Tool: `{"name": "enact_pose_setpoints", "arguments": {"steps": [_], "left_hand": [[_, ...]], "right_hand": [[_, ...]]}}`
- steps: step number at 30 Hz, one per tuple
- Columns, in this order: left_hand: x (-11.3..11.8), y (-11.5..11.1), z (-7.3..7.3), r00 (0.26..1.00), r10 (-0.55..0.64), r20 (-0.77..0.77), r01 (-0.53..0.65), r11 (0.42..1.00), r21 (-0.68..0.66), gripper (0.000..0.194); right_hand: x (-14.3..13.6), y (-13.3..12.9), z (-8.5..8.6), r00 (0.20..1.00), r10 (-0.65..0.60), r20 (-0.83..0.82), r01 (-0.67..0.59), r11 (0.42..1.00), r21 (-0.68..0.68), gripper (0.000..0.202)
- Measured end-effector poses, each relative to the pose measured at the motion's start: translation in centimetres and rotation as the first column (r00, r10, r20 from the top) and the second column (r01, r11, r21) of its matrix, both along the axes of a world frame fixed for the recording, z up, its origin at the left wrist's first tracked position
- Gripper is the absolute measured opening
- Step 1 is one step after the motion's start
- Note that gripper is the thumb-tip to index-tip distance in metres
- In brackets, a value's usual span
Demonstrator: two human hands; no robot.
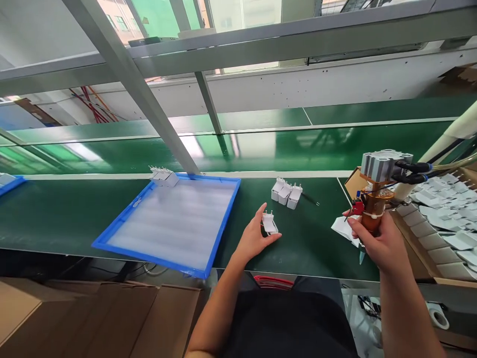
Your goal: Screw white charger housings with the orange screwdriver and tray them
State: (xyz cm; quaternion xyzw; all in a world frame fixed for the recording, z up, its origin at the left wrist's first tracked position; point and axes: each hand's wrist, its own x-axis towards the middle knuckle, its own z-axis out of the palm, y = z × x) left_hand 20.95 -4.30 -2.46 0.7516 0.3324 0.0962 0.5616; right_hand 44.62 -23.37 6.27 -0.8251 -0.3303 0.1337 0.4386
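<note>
My left hand (255, 238) has its thumb and forefinger around a small white plastic part (269, 223) on the green table. Beyond it stand three white housings (286, 193) side by side, with small thin pins to their right. My right hand (380, 238) is wrapped round an orange-brown cylindrical tool (373, 209) topped by a silver block with black hoses. Its pale pointed tip shows below the hand. Partly behind the tool lies a white sheet-like piece (345, 228).
A blue-framed tray (223, 223) lies at left, with white parts (164, 177) at its back corner. At right, a cardboard box (417, 243) holds many white parts. Metal beams (145, 94) cross above the table; cardboard boxes (108, 318) stand below left.
</note>
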Motion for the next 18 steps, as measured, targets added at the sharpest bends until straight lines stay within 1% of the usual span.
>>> {"name": "enact_pose_setpoints", "arguments": {"steps": [2, 3, 4, 5, 6, 8, 10, 12, 13, 14, 15, 16, 17, 18], "left_hand": [[-2.1, 0.4, 0.4, 0.987, -0.151, 0.053, 0.153, 0.987, -0.043, 0.098], [-3.1, 0.4, 0.5, 0.977, -0.203, 0.071, 0.209, 0.975, -0.073, 0.096], [-3.8, 0.4, 0.4, 0.967, -0.233, 0.106, 0.245, 0.963, -0.113, 0.094], [-4.3, 0.2, 0.2, 0.958, -0.238, 0.159, 0.264, 0.950, -0.168, 0.091], [-4.6, -0.1, -0.1, 0.952, -0.214, 0.219, 0.263, 0.938, -0.226, 0.088], [-4.7, -1.1, -0.9, 0.940, -0.091, 0.330, 0.213, 0.911, -0.354, 0.084], [-4.5, -2.2, -1.7, 0.924, 0.083, 0.373, 0.101, 0.888, -0.448, 0.077], [-4.3, -3.3, -2.1, 0.888, 0.286, 0.359, -0.076, 0.863, -0.500, 0.059], [-4.3, -3.7, -2.2, 0.865, 0.368, 0.340, -0.174, 0.857, -0.486, 0.048], [-4.3, -4.1, -2.2, 0.854, 0.410, 0.322, -0.262, 0.871, -0.415, 0.040], [-4.4, -4.4, -2.2, 0.858, 0.409, 0.311, -0.324, 0.900, -0.292, 0.036], [-4.4, -4.7, -2.2, 0.876, 0.373, 0.307, -0.350, 0.928, -0.129, 0.035], [-4.4, -4.9, -2.2, 0.904, 0.308, 0.297, -0.338, 0.939, 0.054, 0.036], [-4.4, -5.2, -2.3, 0.933, 0.241, 0.268, -0.304, 0.925, 0.226, 0.040]], "right_hand": [[-0.5, 0.3, 0.2, 1.000, 0.020, -0.024, -0.019, 0.999, 0.035, 0.041], [-0.8, 0.5, 0.3, 0.999, 0.026, -0.041, -0.024, 0.998, 0.054, 0.038], [-1.1, 0.8, 0.3, 0.998, 0.025, -0.056, -0.021, 0.997, 0.071, 0.037], [-1.5, 1.1, 0.4, 0.997, 0.016, -0.075, -0.010, 0.997, 0.081, 0.038], [-1.9, 1.4, 0.4, 0.995, 0.004, -0.096, 0.004, 0.996, 0.089, 0.039], [-2.8, 2.2, 0.4, 0.987, -0.013, -0.158, 0.032, 0.993, 0.117, 0.042], [-3.8, 3.3, 0.6, 0.964, 0.007, -0.266, 0.052, 0.975, 0.216, 0.043], [-4.8, 4.4, 0.7, 0.929, 0.067, -0.364, 0.068, 0.936, 0.345, 0.044], [-5.2, 5.1, 0.8, 0.915, 0.112, -0.388, 0.052, 0.920, 0.388, 0.044], [-5.7, 5.8, 0.9, 0.905, 0.158, -0.396, 0.025, 0.908, 0.418, 0.042], [-6.1, 6.4, 0.9, 0.895, 0.207, -0.395, -0.014, 0.898, 0.439, 0.040], [-6.6, 7.1, 0.9, 0.885, 0.247, -0.395, -0.044, 0.888, 0.457, 0.038], [-7.1, 7.8, 0.9, 0.878, 0.278, -0.389, -0.070, 0.879, 0.471, 0.037], [-7.6, 8.5, 0.9, 0.877, 0.292, -0.382, -0.080, 0.872, 0.483, 0.038]]}}
